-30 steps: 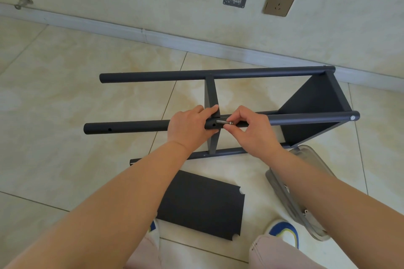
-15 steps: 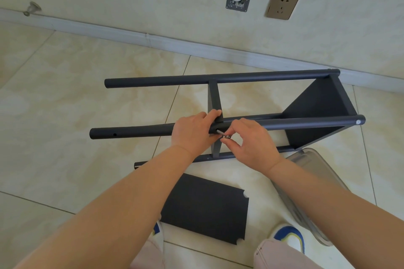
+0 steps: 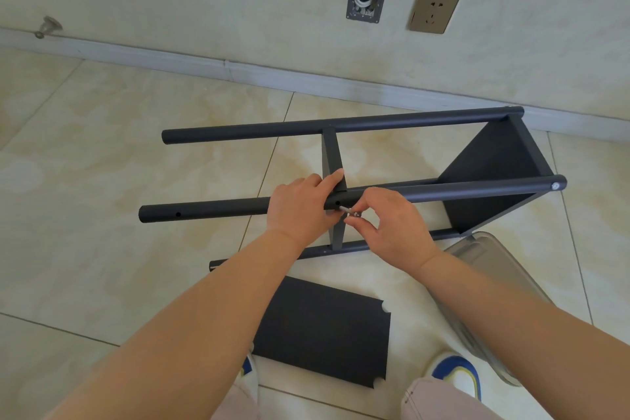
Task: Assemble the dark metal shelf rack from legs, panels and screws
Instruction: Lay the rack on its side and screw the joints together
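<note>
From the head camera, the half-built rack lies on its side on the floor tiles (image 3: 102, 164), likely so the near leg (image 3: 211, 211) offers its screw hole sideways. The left hand (image 3: 300, 211) wraps that leg where the middle panel (image 3: 332, 153) meets it, steadying the joint. Just right of it, the right hand (image 3: 385, 225) pinches a silver screw (image 3: 347, 211) at the hole. A spare panel (image 3: 324, 331) lies below the leg. No readable writing anywhere.

No readable text, label, brand or number on anything in view.
</note>
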